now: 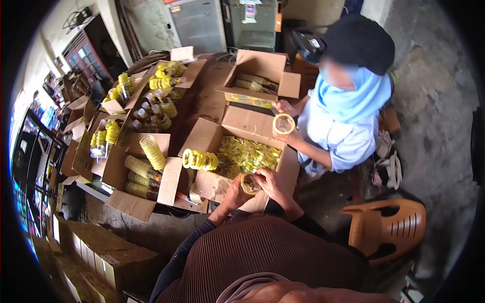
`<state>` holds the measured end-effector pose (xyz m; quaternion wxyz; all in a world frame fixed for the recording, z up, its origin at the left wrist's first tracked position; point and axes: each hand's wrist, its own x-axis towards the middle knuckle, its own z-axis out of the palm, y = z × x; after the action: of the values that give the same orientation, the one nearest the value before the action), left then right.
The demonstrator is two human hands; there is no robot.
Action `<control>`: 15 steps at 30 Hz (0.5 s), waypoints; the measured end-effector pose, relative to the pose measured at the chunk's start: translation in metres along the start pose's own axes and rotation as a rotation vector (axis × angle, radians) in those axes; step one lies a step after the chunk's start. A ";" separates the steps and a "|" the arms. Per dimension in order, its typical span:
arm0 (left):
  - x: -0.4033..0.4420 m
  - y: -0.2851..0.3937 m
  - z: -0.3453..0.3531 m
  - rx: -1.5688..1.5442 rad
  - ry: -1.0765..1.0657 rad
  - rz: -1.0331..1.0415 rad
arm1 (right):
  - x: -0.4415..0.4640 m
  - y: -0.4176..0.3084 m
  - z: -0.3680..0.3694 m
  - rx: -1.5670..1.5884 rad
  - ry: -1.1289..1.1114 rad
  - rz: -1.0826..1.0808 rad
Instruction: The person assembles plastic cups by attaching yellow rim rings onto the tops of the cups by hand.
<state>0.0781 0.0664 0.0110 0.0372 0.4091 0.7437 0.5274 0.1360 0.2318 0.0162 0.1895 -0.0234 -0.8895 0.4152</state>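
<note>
Count recorded: two round yellow-rimmed translucent containers (250,184), one open brown cardboard box (199,139) of small yellow pieces (250,154), one orange plastic chair with slotted back (376,227), one black cloth cap (361,43).

No writing on the boxes, the cups or the fridge sticker is legible.

The cartons (141,204) look like matt brown cardboard; the orange chair (374,226) looks like smooth, glossy plastic.
</note>
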 end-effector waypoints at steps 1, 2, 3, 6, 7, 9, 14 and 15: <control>0.000 0.001 -0.001 -0.011 -0.018 -0.038 | 0.001 -0.005 0.003 0.081 0.129 -0.062; 0.001 -0.001 0.001 0.019 -0.028 -0.055 | -0.001 -0.009 0.000 0.074 0.118 -0.051; 0.001 -0.004 0.002 0.012 -0.042 -0.048 | 0.000 -0.013 -0.004 0.066 0.109 -0.050; -0.001 -0.009 0.004 0.142 0.001 0.017 | 0.001 -0.006 -0.001 -0.009 0.093 -0.100; 0.000 -0.008 0.004 0.142 -0.002 0.020 | 0.001 -0.003 0.000 -0.009 0.096 -0.099; 0.000 -0.004 0.003 0.203 -0.019 -0.038 | 0.002 -0.001 0.002 -0.014 0.062 -0.068; 0.006 0.000 -0.002 0.104 -0.020 -0.074 | 0.007 0.008 0.000 0.130 0.099 0.058; 0.008 0.004 -0.005 0.064 0.000 -0.058 | 0.008 0.014 0.003 0.155 0.129 0.084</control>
<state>0.0734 0.0683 0.0194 0.0391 0.3884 0.7718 0.5020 0.1262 0.2404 0.0071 0.2301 -0.0724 -0.8390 0.4878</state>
